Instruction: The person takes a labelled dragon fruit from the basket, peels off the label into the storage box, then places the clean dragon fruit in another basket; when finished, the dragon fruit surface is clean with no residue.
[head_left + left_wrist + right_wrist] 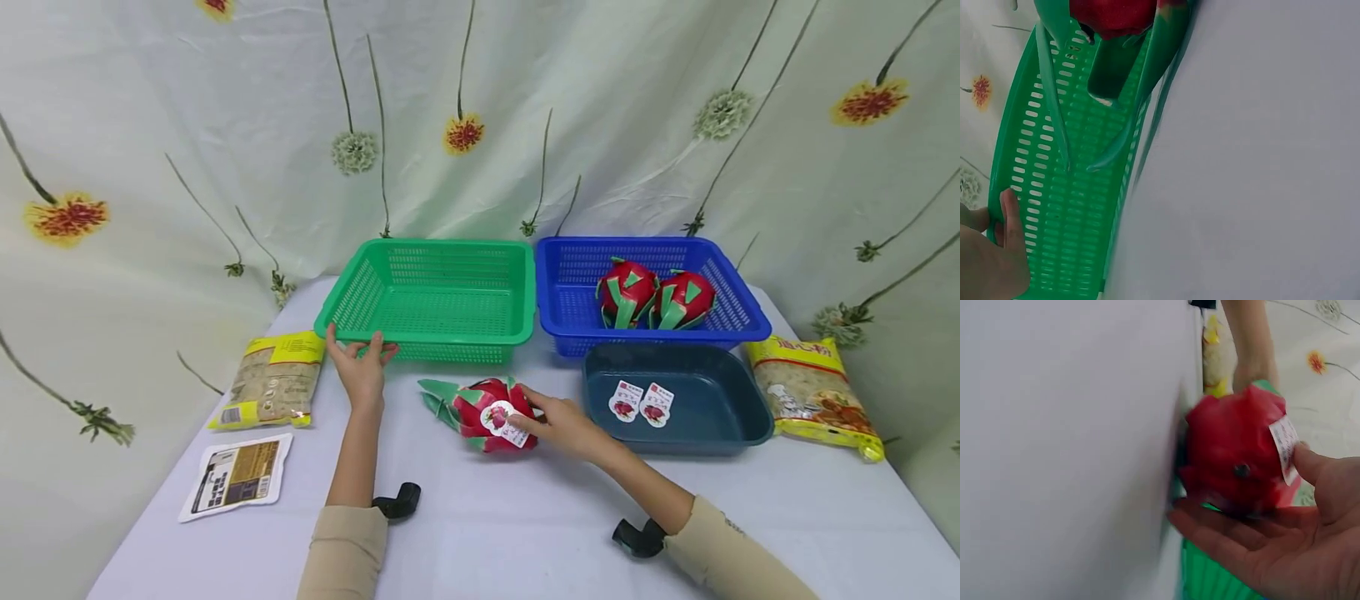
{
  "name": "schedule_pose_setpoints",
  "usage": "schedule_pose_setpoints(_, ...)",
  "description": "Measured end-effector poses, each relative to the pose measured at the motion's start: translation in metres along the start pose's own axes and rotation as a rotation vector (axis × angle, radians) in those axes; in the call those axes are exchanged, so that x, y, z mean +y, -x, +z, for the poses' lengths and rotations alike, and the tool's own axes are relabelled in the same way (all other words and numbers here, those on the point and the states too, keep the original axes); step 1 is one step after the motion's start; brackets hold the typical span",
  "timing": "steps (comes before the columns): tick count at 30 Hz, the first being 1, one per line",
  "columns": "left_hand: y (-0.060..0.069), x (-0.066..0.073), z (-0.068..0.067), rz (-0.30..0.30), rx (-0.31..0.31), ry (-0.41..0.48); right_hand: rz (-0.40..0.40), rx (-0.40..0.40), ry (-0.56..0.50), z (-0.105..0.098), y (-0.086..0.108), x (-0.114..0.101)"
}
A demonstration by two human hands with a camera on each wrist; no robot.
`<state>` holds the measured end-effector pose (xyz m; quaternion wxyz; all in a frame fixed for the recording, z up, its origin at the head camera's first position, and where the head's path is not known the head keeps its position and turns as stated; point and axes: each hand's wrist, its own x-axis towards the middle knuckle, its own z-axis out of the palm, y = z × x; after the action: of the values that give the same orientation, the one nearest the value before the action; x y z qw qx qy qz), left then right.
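A red dragon fruit (pixel 480 417) with green leaves rests on the white table below the green basket (pixel 450 339). My right hand (pixel 562 425) holds its right end, thumb on the white label (pixel 504 421) and fingers behind the fruit. In the right wrist view, the label (pixel 1284 447) lies under the thumb of the right hand (pixel 1272 544). My left hand (pixel 362 367) grips the front-left rim of the green basket. The left wrist view shows this hand (pixel 997 250) with thumb and finger on either side of the rim.
Two dragon fruits (pixel 628 292) sit in a blue basket (pixel 652 335). In front, a dark tray (pixel 705 425) has two labels (pixel 626 401) in it. Yellow food bags (pixel 276 379) lie at left and right (pixel 810 392). A white-brown packet (pixel 236 477) lies front left.
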<state>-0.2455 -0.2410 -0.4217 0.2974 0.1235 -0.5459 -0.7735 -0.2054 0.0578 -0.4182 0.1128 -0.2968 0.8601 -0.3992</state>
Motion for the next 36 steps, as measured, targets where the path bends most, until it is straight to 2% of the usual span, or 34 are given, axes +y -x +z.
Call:
schedule_pose_setpoints(2, 0.001, 0.000, 0.001, 0.024, 0.016, -0.113, 0.006, 0.024, -0.001, 0.007, 0.004, 0.001)
schedule_pose_setpoints(4, 0.003, 0.001, 0.001, 0.076, 0.054, -0.281, -0.009, 0.042, -0.025, 0.012, 0.006, 0.004)
schedule_pose_setpoints(7, 0.008, 0.003, 0.000, 0.216, 0.130, -0.492, -0.054, 0.040, -0.110, 0.015, 0.005, 0.009)
schedule_pose_setpoints(8, 0.010, 0.005, 0.000, 0.279, 0.131, -0.527, -0.064, 0.026, -0.154, 0.015, 0.003, 0.012)
schedule_pose_setpoints(9, 0.013, 0.008, 0.001, 0.347, 0.101, -0.542, -0.071, 0.007, -0.198, 0.016, 0.002, 0.015)
schedule_pose_setpoints(10, 0.017, 0.011, 0.001, 0.412, 0.036, -0.549, -0.078, -0.015, -0.243, 0.015, 0.001, 0.018)
schedule_pose_setpoints(11, 0.022, 0.014, 0.003, 0.470, -0.068, -0.547, -0.085, -0.036, -0.281, 0.015, -0.001, 0.021)
schedule_pose_setpoints(12, 0.027, 0.018, 0.004, 0.517, -0.202, -0.550, -0.096, -0.054, -0.317, 0.015, -0.002, 0.024)
schedule_pose_setpoints(14, 0.039, 0.022, 0.007, 0.554, -0.533, -0.585, -0.107, -0.088, -0.379, 0.014, -0.004, 0.027)
schedule_pose_setpoints(16, 0.050, 0.023, 0.010, 0.521, -0.833, -0.684, -0.124, -0.108, -0.413, 0.012, -0.007, 0.028)
schedule_pose_setpoints(17, 0.056, 0.022, 0.011, 0.497, -0.953, -0.743, -0.132, -0.115, -0.421, 0.012, -0.007, 0.028)
schedule_pose_setpoints(18, 0.060, 0.020, 0.013, 0.477, -1.051, -0.808, -0.137, -0.120, -0.433, 0.011, -0.008, 0.028)
schedule_pose_setpoints(19, 0.065, 0.017, 0.014, 0.460, -1.123, -0.883, -0.135, -0.123, -0.440, 0.011, -0.010, 0.028)
schedule_pose_setpoints(20, 0.068, 0.014, 0.015, 0.446, -1.166, -0.955, -0.135, -0.123, -0.448, 0.011, -0.010, 0.027)
schedule_pose_setpoints(23, 0.075, 0.006, 0.018, 0.437, -1.200, -1.110, -0.133, -0.098, -0.453, 0.013, -0.012, 0.027)
schedule_pose_setpoints(26, 0.078, 0.000, 0.019, 0.456, -1.151, -1.188, -0.125, -0.009, -0.409, 0.016, -0.011, 0.026)
schedule_pose_setpoints(32, 0.079, -0.009, 0.016, 0.584, -1.026, -1.214, -0.098, 0.348, -0.252, 0.024, -0.004, 0.014)
schedule_pose_setpoints(36, 0.080, -0.015, 0.012, 0.665, -0.936, -1.138, -0.131, 0.576, -0.194, 0.027, 0.004, 0.005)
